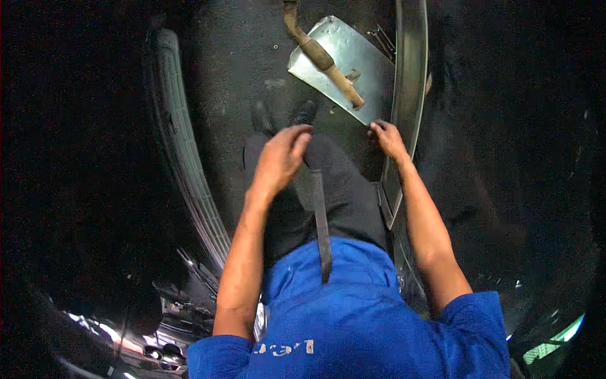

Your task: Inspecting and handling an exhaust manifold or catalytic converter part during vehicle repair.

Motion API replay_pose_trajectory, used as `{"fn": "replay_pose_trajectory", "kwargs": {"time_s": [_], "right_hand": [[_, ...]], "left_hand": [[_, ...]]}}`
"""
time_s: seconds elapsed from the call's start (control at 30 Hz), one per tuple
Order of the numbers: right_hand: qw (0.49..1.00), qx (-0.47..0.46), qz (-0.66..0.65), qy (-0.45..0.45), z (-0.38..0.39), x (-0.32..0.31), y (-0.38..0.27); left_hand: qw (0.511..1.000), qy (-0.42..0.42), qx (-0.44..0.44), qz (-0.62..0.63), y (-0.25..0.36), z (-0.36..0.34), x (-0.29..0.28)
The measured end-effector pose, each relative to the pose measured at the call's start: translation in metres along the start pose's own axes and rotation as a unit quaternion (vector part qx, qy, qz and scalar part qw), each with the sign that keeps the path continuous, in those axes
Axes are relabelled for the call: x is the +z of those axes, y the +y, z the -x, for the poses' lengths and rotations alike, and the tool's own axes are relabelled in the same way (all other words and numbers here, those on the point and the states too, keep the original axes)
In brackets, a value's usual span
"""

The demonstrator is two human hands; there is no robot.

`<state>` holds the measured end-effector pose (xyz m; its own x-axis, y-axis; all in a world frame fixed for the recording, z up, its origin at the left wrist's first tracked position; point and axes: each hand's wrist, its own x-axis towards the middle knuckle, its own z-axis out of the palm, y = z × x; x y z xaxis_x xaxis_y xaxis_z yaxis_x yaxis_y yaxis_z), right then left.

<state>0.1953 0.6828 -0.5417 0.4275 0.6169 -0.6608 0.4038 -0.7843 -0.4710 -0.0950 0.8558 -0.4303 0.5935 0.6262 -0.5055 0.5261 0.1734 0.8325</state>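
My right hand has its fingers closed at the near corner of a shiny, bent metal sheet lying on the floor. Across the sheet rests a rusty brown exhaust pipe with a thicker middle section and a short side piece near its lower end. My left hand hovers over my lap, fingers loosely curved and thumb apart, with nothing visible in it. Just below it, a dark flat strap runs down over my trousers to my blue shirt.
A long metal rail or panel edge stands close on my right. To the left curves a ribbed grey strip. Several slim tools lie beyond the sheet, and a small ring sits on the dark floor. Both sides are very dark.
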Motion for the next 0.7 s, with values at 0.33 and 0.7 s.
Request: {"fn": "replay_pose_trajectory", "kwargs": {"time_s": [0.33,0.7], "right_hand": [[0.994,0.056,-0.060,-0.065,-0.218,0.014,-0.039],[0.981,0.183,0.006,-0.071,-0.393,0.116,0.094]], "left_hand": [[0.959,-0.233,0.082,-0.139,-0.053,-0.236,0.088],[0.905,-0.393,0.058,-0.149,-0.095,-0.368,0.038]]}}
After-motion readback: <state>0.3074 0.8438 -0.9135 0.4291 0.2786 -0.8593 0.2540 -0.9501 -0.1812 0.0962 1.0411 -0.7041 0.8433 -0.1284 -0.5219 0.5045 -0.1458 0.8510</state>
